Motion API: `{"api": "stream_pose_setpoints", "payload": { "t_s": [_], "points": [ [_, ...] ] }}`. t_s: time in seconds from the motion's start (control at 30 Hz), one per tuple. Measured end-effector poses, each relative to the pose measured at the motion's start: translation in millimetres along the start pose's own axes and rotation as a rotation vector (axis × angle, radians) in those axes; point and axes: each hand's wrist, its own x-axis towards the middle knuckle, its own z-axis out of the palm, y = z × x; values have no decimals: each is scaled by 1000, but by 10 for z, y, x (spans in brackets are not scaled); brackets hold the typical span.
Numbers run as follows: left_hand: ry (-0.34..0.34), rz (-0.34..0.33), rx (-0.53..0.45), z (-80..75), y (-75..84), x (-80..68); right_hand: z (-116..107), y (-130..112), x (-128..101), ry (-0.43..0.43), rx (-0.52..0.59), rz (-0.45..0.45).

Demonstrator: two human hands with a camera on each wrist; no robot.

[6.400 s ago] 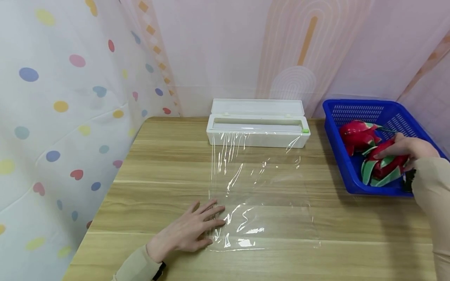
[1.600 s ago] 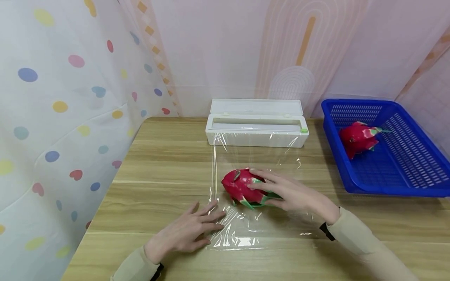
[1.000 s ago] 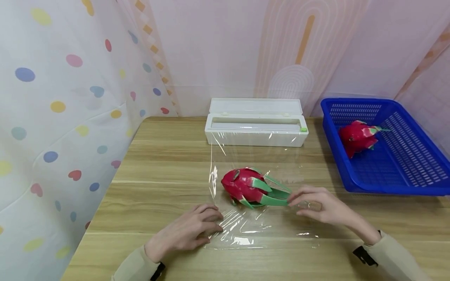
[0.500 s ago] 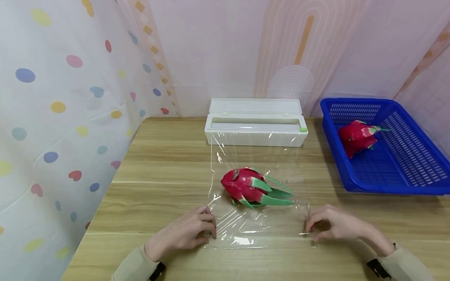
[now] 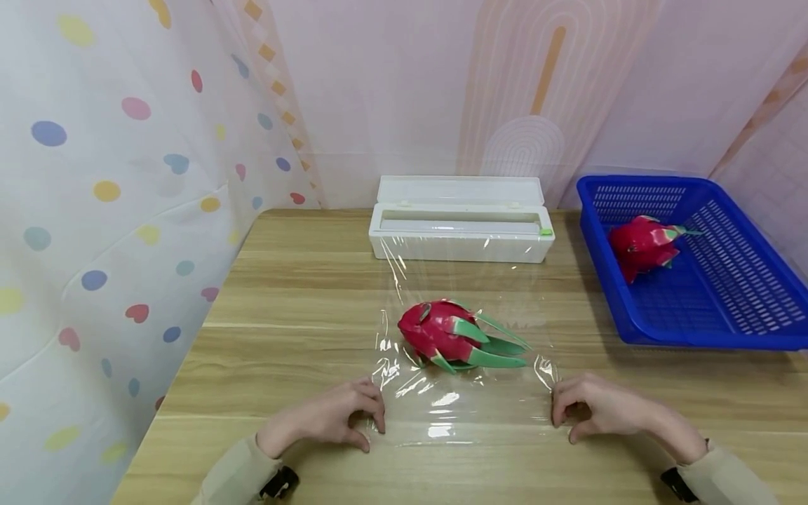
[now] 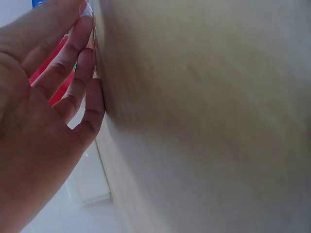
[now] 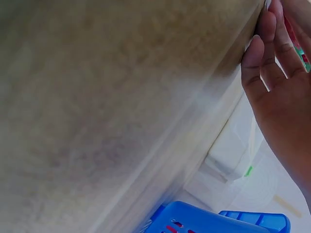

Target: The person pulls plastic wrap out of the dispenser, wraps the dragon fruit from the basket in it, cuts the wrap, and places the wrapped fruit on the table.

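A sheet of clear cling film [image 5: 442,414] runs from a white cling film dispenser [image 5: 461,249], whose lid stands up, toward the near side of the wooden table. On the film lies a red dragon fruit [image 5: 435,330], its green-tipped leaves pointing right. My left hand [image 5: 334,414] touches the film's near left corner, fingers bent down and thumb apart from them. At the near right corner, my right hand [image 5: 606,407] has its fingertips down in a similar way. Both wrist views show the left fingers [image 6: 73,92] and right fingers [image 7: 255,63] with their tips at the table surface.
A blue basket [image 5: 694,344] stands at the right with another dragon fruit [image 5: 640,245] inside. The dispenser has a green slider [image 5: 546,232] at its right end. Patterned curtains [image 5: 404,105] hang behind and to the left of the table [image 5: 284,280].
My right hand brought a dragon fruit from the basket onto the film, let go and moved to the film's near right corner. My left hand drew slightly back, its fingers bending more.
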Motion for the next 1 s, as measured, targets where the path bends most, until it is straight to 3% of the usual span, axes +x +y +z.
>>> {"api": "stream_pose_setpoints", "payload": {
  "t_s": [0.27,0.47,0.63,0.8,0.93,1.0],
  "points": [
    [41,51,-34,0,-36,23,-4,4,5,43,-21,-30],
    [81,42,-101,-23,-46,36,6,39,10,86,-45,-71],
    [205,91,-151,-56,-53,41,-28,51,2,143,0,-66],
    [378,144,-208,-101,-98,70,-115,58,-4,246,14,-10],
    [482,139,-221,-142,-149,105,-181,54,10,346,25,82],
    [508,99,-239,-166,-169,118,-195,42,30,412,24,125]
  ]
}}
